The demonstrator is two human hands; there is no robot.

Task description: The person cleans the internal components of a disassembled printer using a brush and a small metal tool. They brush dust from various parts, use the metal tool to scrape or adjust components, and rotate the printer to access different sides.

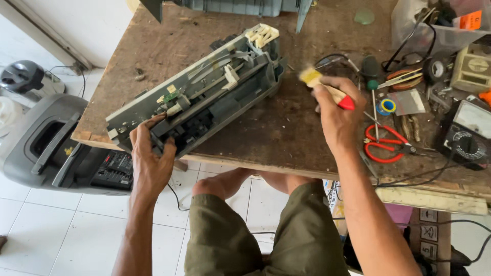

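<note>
An opened grey printer chassis (pixel 204 94) lies tilted on the worn wooden workbench (pixel 286 133), its near end hanging over the front edge. My left hand (pixel 149 153) grips that near end from below and in front. My right hand (pixel 335 110) hovers to the right of the chassis and holds a small paintbrush (pixel 327 89) with pale bristles and a red handle tip. The brush is blurred and is apart from the chassis.
Red-handled scissors (pixel 386 144), a screwdriver, tape rolls, a multimeter (pixel 468 135) and loose wires crowd the bench's right side. Another grey housing (pixel 230 6) stands at the back. A dark printer (pixel 56 148) sits on the tiled floor at the left. My knees are below the bench.
</note>
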